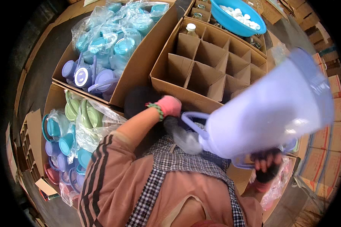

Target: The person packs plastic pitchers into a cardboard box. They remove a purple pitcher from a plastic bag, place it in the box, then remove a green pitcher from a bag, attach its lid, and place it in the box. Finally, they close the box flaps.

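A large lavender jug with a loop handle is tilted in the air before me, its lidded end at lower left and its broad end at upper right. At the lidded end is my left hand, in a pink-and-dark glove; its fingers are smeared by motion but seem closed on the jug. My right hand, gloved in dark fabric with a pink cuff, is below the jug, fingers curled. Whatever it grips is hidden. Beside it shows a second lavender loop.
A divided carton stands ahead, one white-capped bottle inside. Behind it, a blue basin holds white caps. Left are cartons of bagged teal and lavender jugs and mixed-colour jugs. Stacked cartons line the right.
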Demonstrator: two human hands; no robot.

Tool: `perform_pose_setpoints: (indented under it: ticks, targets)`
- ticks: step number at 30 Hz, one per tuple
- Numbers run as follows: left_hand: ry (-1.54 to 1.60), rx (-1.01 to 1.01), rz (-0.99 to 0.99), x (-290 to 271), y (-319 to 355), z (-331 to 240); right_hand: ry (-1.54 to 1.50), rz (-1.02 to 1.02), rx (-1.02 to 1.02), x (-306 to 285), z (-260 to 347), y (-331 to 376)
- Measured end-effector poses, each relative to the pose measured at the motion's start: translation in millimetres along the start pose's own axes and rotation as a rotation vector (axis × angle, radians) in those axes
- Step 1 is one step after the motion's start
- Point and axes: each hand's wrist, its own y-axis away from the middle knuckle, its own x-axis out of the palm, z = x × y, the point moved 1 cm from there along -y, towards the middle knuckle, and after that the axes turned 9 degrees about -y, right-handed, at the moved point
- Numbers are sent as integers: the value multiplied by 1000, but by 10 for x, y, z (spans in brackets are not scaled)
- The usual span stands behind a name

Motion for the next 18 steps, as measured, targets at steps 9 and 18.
perform_pose_setpoints:
  ticks: [9,18]
  targets:
    - [120,-402,-61,1891,-1348,-397,96,91,-125,-178,207,268]
    - [123,-18,-59,1476,-1219,-50,-154,-95,-114,-257,66,267]
